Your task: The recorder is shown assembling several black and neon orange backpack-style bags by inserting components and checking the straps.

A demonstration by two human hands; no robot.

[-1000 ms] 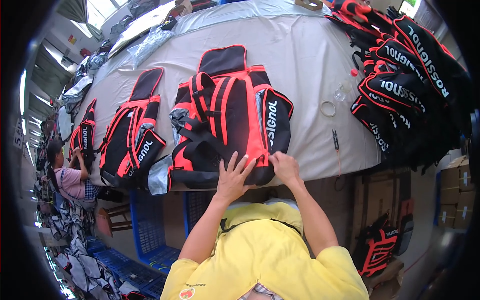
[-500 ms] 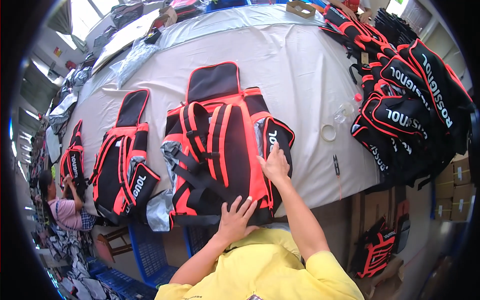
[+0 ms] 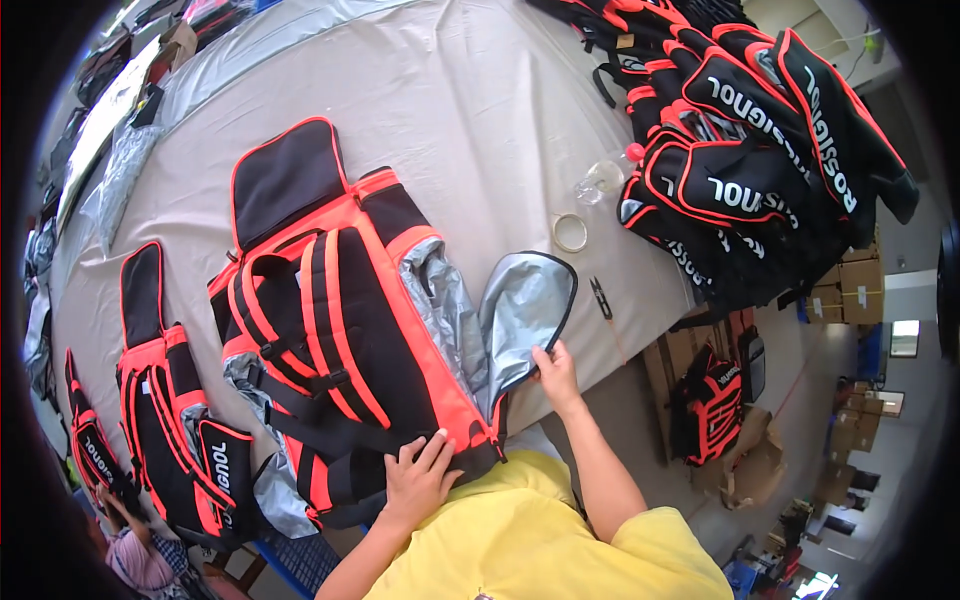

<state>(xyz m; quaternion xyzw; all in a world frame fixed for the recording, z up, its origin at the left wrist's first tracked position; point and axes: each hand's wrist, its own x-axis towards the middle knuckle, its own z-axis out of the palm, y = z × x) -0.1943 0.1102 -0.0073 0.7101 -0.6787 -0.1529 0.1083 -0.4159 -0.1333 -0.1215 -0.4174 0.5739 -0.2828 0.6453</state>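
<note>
R hand [image 3: 558,377] pinches edge of folded-out flap [image 3: 525,305]; L hand [image 3: 420,482] rests loose on bag [image 3: 375,325]. Prob. pocket [image 3: 440,305] check; next move likely needs L bracing.

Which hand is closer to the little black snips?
Right. The right hand holds the silvery flap, below the snips in the picture; the left hand lies farther away, on the backpack's lower part.

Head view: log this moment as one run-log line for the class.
left hand: resting on black-and-red backpack | right hand: pinching flap, silver lining showing | on table: pale ring, black tool
</note>
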